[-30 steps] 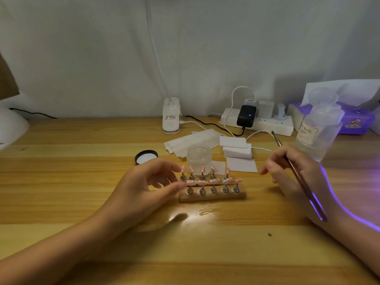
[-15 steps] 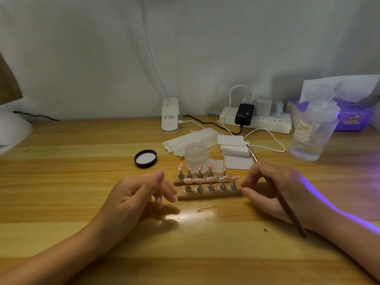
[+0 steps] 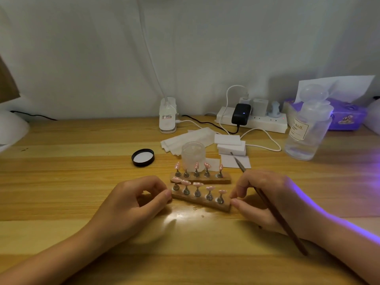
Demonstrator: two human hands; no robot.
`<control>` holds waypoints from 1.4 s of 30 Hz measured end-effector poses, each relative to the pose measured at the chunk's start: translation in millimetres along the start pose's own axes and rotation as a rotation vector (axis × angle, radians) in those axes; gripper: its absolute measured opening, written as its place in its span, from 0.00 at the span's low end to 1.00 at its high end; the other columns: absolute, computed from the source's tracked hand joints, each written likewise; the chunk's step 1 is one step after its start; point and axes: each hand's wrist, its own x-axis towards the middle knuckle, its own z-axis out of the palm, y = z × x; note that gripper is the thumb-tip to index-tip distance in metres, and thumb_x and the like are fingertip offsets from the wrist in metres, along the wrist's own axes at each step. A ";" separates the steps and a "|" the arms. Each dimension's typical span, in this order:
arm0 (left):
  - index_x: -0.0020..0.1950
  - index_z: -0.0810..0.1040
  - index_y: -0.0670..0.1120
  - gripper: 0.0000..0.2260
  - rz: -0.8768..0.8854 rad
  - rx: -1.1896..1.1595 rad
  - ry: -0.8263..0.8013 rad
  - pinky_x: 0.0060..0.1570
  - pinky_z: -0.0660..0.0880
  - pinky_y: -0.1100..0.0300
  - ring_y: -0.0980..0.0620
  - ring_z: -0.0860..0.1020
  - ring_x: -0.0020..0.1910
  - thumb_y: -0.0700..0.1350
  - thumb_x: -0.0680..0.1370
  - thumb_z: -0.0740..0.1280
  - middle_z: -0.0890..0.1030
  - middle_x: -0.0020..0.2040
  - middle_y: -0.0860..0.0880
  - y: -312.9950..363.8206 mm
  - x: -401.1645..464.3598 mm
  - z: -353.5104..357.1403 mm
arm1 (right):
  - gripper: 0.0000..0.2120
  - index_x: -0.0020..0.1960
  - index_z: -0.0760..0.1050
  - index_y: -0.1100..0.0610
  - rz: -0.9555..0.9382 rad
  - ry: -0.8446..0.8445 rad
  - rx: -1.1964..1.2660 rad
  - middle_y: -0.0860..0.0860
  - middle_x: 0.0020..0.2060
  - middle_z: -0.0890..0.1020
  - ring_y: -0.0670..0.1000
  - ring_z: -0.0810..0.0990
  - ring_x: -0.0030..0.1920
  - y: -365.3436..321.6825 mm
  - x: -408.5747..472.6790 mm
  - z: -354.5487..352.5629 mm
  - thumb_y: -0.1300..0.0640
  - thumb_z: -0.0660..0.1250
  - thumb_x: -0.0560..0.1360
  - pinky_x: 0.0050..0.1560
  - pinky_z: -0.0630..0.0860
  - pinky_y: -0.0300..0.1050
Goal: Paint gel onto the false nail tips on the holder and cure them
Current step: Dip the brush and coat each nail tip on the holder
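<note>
A: Table (image 3: 82, 182) noted, wood. Where is the near holder (image 3: 202, 199) found?

B: At centre, skewed, just before the far holder (image 3: 200, 178). It is pinched at its ends by the left hand (image 3: 131, 204) and right hand (image 3: 271, 202).

A: Brush (image 3: 273, 212)?

B: Kept tucked in the right hand. Pink tips (image 3: 198, 184) are seated on pegs.

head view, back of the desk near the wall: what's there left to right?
White clip lamp base → power strip with a black adapter plugged in → clear labelled bottle → purple tissue box.
</note>
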 end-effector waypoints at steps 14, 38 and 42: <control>0.58 0.60 0.70 0.47 -0.177 0.306 -0.087 0.49 0.61 0.76 0.76 0.60 0.57 0.81 0.40 0.61 0.69 0.53 0.76 -1.4 -38.7 -6.8 | 0.11 0.56 0.66 0.41 -0.173 -0.384 0.006 0.32 0.47 0.71 0.21 0.56 0.54 -43.2 0.6 25.3 0.42 0.58 0.74 0.54 0.51 0.21; 0.58 0.67 0.63 0.27 -0.198 0.164 -0.024 0.49 0.70 0.71 0.67 0.74 0.54 0.36 0.71 0.71 0.80 0.49 0.56 -51.1 -16.8 -65.5 | 0.12 0.46 0.70 0.43 0.357 0.031 -0.019 0.37 0.40 0.75 0.33 0.73 0.48 9.4 7.5 6.6 0.51 0.71 0.67 0.45 0.65 0.23; 0.58 0.66 0.63 0.27 -0.180 0.160 -0.024 0.49 0.70 0.70 0.64 0.75 0.54 0.34 0.71 0.70 0.79 0.50 0.57 -56.4 -1.7 -65.9 | 0.13 0.45 0.69 0.42 0.359 -0.017 -0.023 0.38 0.41 0.76 0.36 0.75 0.46 13.2 14.1 8.1 0.50 0.72 0.67 0.44 0.68 0.29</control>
